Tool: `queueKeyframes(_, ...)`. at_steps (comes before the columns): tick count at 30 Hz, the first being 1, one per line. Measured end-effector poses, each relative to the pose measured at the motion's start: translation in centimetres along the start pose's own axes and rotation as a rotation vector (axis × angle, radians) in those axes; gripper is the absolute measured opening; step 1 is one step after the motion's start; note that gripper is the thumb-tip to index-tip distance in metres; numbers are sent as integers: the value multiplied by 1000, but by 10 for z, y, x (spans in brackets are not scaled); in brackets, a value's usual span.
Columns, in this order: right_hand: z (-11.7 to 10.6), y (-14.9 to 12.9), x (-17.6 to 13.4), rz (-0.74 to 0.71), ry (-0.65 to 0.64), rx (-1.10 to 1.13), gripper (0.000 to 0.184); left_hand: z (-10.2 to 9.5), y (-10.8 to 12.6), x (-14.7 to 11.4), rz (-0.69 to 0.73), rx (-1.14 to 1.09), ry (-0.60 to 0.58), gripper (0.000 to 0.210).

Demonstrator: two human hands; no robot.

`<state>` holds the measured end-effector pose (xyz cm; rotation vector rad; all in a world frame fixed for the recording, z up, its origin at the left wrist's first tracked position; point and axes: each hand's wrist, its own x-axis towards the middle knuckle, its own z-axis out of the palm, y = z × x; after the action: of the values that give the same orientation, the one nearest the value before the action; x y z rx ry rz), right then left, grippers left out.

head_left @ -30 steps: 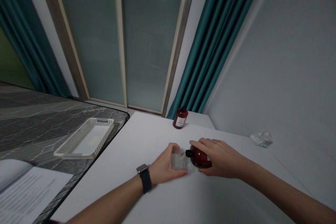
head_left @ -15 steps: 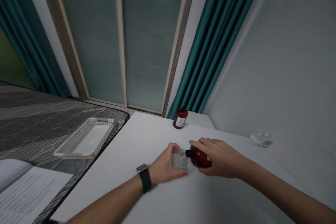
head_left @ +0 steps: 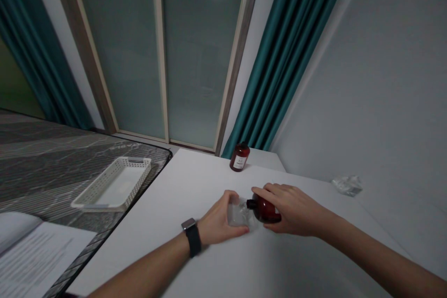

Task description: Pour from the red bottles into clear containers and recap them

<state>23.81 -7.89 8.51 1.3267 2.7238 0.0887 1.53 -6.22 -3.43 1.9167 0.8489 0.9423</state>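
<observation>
Over the white table, my right hand [head_left: 293, 209] is wrapped around a dark red-brown bottle [head_left: 264, 209] with a black top. The bottle lies tilted on its side, its top pointing left. My left hand [head_left: 223, 221], with a dark watch on the wrist, grips a clear, see-through container [head_left: 239, 213] between thumb and fingers. The bottle's black top is right at the container; whether they touch I cannot tell. Behind my hands a second red-brown bottle [head_left: 239, 157] with a white label and black cap stands upright.
A white perforated basket [head_left: 134, 191] sits at the left on a dark striped surface [head_left: 63, 149], near an open book [head_left: 45, 256]. Crumpled clear plastic [head_left: 348, 186] lies at the right, by the wall. The white table [head_left: 195, 172] spreads beneath my arms.
</observation>
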Motion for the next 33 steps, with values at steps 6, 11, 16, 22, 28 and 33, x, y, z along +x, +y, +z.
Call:
queueKeyframes(6,0,0,1,4,1,0,62,1,-2,0,5,-5,9,63)
queueKeyframes(11,-1,0,1,3,-2,-1,63,1,-2,0,13,3,10,62)
queueKeyframes(16,0,1,0,1,-4,-8,63,2,-3,0,25,12,17,62)
queueKeyframes(22,0,1,1,-5,3,-16,62,1,-1,0,1,3,16,63)
queueKeyframes(28,0,2,1,-18,21,-9,61,0,0,0,1,2,6,62)
queueKeyframes(33,0,2,0,-30,37,3,60,0,1,0,3,8,8,62)
